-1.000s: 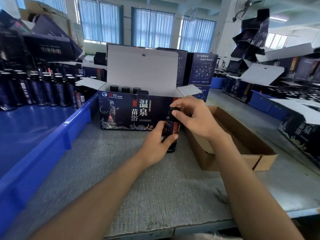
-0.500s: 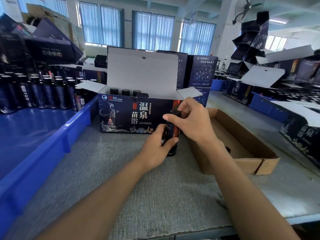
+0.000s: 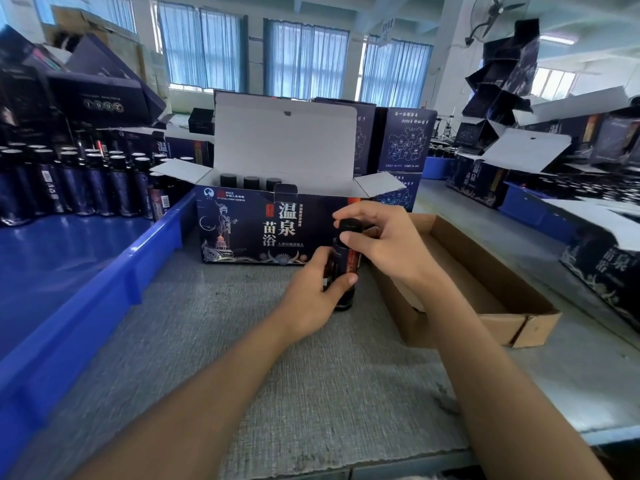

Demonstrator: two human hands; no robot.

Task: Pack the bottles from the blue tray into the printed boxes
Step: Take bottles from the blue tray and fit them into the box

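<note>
Bottle (image 3: pixel 346 263): dark, upright on the grey mat (image 3: pixel 277 375), just in front of the right end of the box.
Left hand (image 3: pixel 313 296): fingers and thumb wrapped round the bottle's body.
Right hand (image 3: pixel 384 244): thumb and fingertips pinching the black cap (image 3: pixel 349 224).
Printed box (image 3: pixel 249 230): lid flap up, three bottle tops (image 3: pixel 251 181) showing inside at the back left.
Blue tray (image 3: pixel 104 289): left of the box, spare bottles (image 3: pixel 86 188) standing in rows at its far end.
Brown cardboard tray (image 3: pixel 485 292): right of the bottle, beside the right wrist.
</note>
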